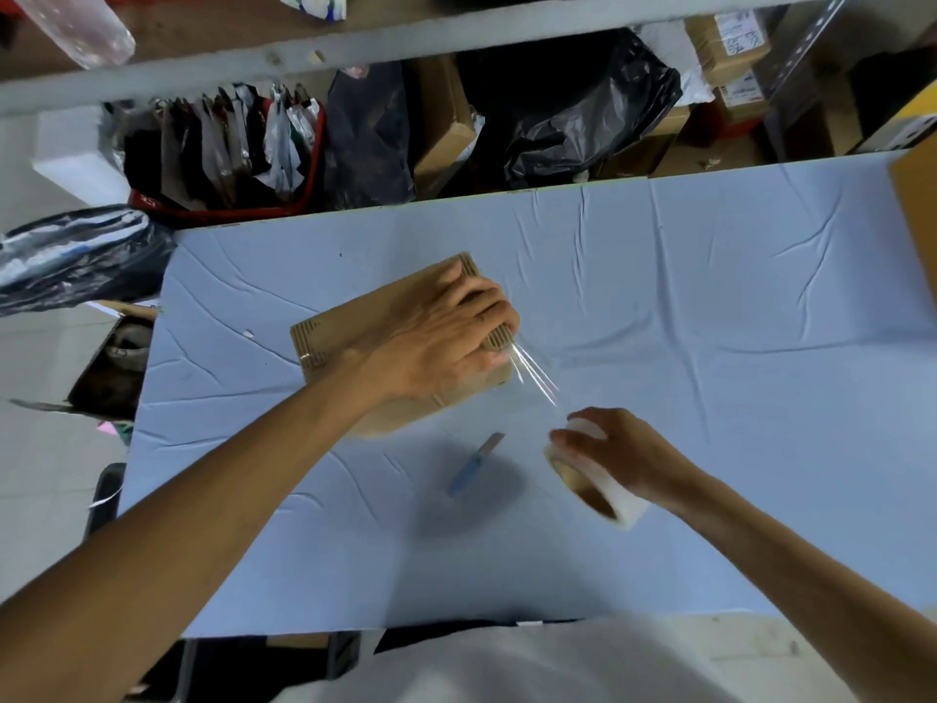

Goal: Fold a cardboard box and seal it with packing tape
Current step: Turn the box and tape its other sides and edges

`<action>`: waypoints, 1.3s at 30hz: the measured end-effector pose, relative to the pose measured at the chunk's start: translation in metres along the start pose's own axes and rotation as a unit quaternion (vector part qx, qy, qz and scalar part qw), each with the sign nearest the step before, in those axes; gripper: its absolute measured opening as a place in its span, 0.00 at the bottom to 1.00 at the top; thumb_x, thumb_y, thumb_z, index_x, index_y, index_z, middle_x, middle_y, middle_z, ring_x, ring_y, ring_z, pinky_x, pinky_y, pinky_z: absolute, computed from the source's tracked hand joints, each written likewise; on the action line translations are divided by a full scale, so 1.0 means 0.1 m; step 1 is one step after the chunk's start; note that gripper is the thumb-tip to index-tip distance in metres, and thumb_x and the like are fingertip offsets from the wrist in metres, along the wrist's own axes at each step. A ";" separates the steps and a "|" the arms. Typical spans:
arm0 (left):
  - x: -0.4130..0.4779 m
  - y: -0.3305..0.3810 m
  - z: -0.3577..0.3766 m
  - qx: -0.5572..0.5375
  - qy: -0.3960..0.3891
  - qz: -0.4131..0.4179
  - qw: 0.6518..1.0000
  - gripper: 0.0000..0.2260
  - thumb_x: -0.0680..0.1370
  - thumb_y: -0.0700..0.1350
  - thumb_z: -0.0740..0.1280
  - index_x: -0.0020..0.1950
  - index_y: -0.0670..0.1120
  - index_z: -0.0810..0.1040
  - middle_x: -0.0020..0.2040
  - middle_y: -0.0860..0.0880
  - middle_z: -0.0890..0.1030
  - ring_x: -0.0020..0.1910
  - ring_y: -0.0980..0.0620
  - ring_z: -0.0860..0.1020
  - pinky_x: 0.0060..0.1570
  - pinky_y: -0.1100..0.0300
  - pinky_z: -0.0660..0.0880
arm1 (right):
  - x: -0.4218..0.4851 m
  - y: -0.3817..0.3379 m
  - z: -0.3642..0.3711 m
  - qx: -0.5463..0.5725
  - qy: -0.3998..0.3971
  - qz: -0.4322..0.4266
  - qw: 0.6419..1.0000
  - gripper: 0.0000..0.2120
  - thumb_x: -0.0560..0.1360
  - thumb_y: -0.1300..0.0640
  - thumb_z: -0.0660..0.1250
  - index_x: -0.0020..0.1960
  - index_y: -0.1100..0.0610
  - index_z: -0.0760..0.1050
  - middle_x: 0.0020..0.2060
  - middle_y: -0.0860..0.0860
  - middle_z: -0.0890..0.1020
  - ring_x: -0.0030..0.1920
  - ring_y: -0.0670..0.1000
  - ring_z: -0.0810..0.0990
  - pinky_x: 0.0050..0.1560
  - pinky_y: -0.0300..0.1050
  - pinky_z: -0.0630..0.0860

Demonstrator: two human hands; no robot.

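A small brown cardboard box [355, 327] lies on the light blue table [710, 296], left of centre. My left hand [446, 337] presses flat on the box's right end, fingers over its corrugated edge. A strip of clear tape [535, 378] stretches from under that hand down to the right to a roll of packing tape [603, 489]. My right hand [618, 454] grips the roll from above, a little off the table and to the right of the box.
A blue-handled utility knife [474, 464] lies on the table just below the box. A large cardboard piece [917, 215] stands at the table's right edge. Behind the table are black bags [583, 104], a red-rimmed basket [218, 159] and stacked boxes [730, 48] under a shelf.
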State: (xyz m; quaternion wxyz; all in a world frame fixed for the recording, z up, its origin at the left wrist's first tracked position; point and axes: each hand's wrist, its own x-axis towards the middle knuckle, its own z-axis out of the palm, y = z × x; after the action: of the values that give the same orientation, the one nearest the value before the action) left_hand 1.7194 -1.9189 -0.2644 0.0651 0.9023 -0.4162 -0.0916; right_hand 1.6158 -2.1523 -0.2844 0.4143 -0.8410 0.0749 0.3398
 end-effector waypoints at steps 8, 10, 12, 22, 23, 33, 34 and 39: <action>-0.05 -0.12 0.01 0.001 0.020 -0.015 1.000 0.13 0.79 0.54 0.54 0.60 0.51 0.69 0.65 0.54 0.72 0.73 0.53 0.57 0.72 0.49 0.49 | -0.14 -0.03 -0.02 0.171 0.037 -0.029 0.984 0.18 0.68 0.43 0.68 0.57 0.41 0.75 0.40 0.51 0.85 0.40 0.51 0.82 0.41 0.43 0.72; -0.05 -0.12 0.01 -0.030 0.023 -0.030 0.999 0.10 0.81 0.50 0.56 0.60 0.51 0.68 0.66 0.54 0.70 0.75 0.54 0.54 0.72 0.49 0.47 | -0.17 0.00 -0.02 0.204 0.017 -0.041 0.978 0.19 0.72 0.50 0.70 0.62 0.46 0.73 0.40 0.53 0.85 0.38 0.50 0.81 0.42 0.42 0.72; -0.02 -0.08 -0.01 -0.048 0.018 -0.026 0.998 0.10 0.81 0.49 0.57 0.60 0.50 0.69 0.66 0.54 0.71 0.75 0.53 0.55 0.71 0.50 0.47 | -0.14 0.03 0.03 0.195 0.001 0.005 0.981 0.19 0.73 0.50 0.71 0.62 0.47 0.71 0.40 0.53 0.85 0.39 0.49 0.82 0.41 0.41 0.73; 0.01 0.02 -0.13 -0.094 0.014 -0.091 0.991 0.12 0.81 0.42 0.59 0.64 0.47 0.71 0.74 0.52 0.66 0.77 0.53 0.51 0.75 0.48 0.45 | -0.17 -0.03 0.24 0.263 0.037 0.024 0.964 0.04 0.73 0.52 0.71 0.41 0.51 0.79 0.33 0.53 0.79 0.30 0.48 0.75 0.28 0.37 0.69; 0.01 0.04 -0.14 -0.104 0.020 -0.097 0.990 0.14 0.81 0.41 0.59 0.66 0.46 0.72 0.75 0.52 0.65 0.78 0.53 0.50 0.75 0.49 0.44 | -0.19 -0.05 0.23 0.274 0.046 0.018 0.961 0.04 0.73 0.53 0.72 0.40 0.52 0.80 0.31 0.52 0.79 0.29 0.47 0.75 0.27 0.36 0.70; -0.52 0.78 0.35 -0.189 0.294 -0.099 0.932 0.05 0.76 0.39 0.64 0.49 0.44 0.77 0.44 0.50 0.77 0.44 0.50 0.75 0.46 0.60 0.73 | -0.22 -0.05 0.17 0.310 0.069 0.013 0.948 0.05 0.71 0.56 0.73 0.40 0.57 0.82 0.33 0.54 0.81 0.32 0.50 0.77 0.30 0.39 0.71; -0.59 0.84 0.52 -0.196 0.272 -0.131 0.933 0.04 0.75 0.40 0.65 0.48 0.45 0.76 0.43 0.51 0.77 0.43 0.50 0.75 0.43 0.59 0.74 | -0.22 -0.05 0.16 0.312 0.070 0.012 0.948 0.04 0.71 0.56 0.73 0.40 0.57 0.82 0.33 0.54 0.81 0.32 0.49 0.77 0.30 0.38 0.71; -0.73 0.88 1.33 -0.275 0.053 -0.371 0.885 0.12 0.76 0.48 0.68 0.53 0.43 0.72 0.52 0.46 0.74 0.51 0.46 0.75 0.45 0.53 0.72 | -0.21 -0.07 0.15 0.306 0.073 0.011 0.949 0.04 0.71 0.57 0.73 0.40 0.58 0.82 0.33 0.53 0.82 0.32 0.48 0.78 0.29 0.35 0.71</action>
State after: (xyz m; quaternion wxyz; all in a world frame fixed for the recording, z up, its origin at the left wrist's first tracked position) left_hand 1.5791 -1.9257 -0.3690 0.2939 0.9402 -0.0049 -0.1721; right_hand 1.5950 -2.1403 -0.2728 0.6418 -0.6952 0.2142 0.2428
